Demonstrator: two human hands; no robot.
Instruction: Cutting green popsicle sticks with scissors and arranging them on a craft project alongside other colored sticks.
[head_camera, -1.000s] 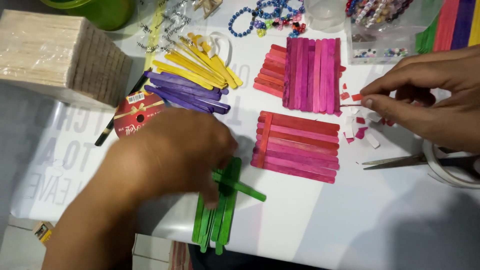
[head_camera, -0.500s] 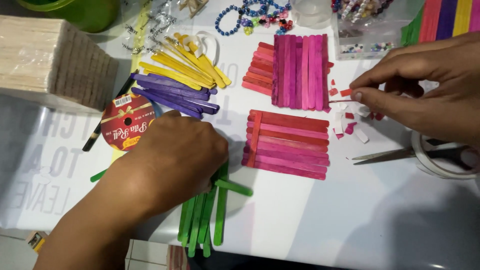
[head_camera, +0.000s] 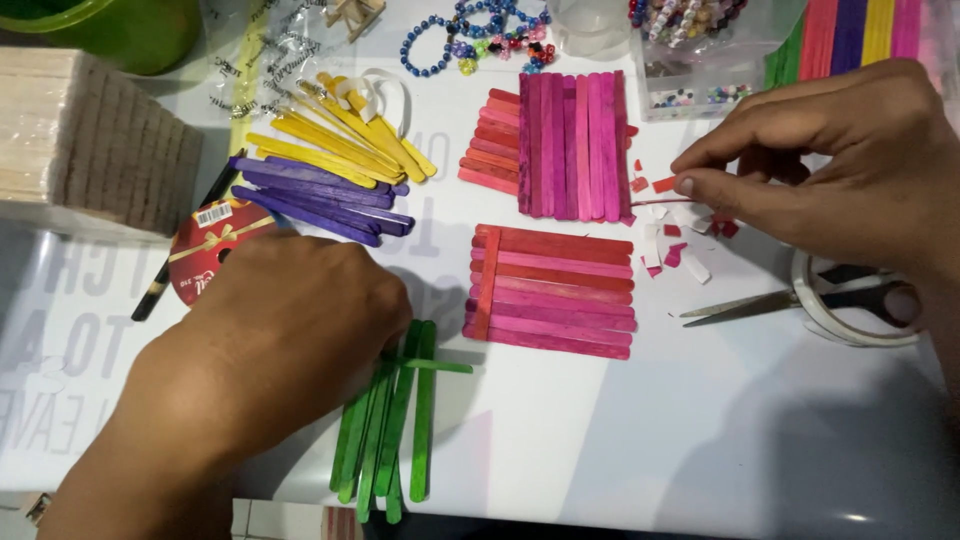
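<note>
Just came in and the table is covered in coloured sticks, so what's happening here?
A person is working with dyed craft sticks on a white table. The left hand rests on a bundle of green sticks near the table's front edge. The right hand pinches something thin beside the upright pink stick panel, among small paper scraps. A second red-pink panel lies between them; scissors sit nearby.

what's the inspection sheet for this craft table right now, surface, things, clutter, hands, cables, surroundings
surface: white table, printed sheet at left
job's things: green sticks under left hand; two pink-red stick panels
clutter: yellow sticks, purple sticks, paper scraps, scissors, tape roll, ribbon spool, beads
hands: left hand pressing on green sticks; right hand pinching a thin strip
cables: nothing seen
surroundings: plain stick block, green bowl
</note>
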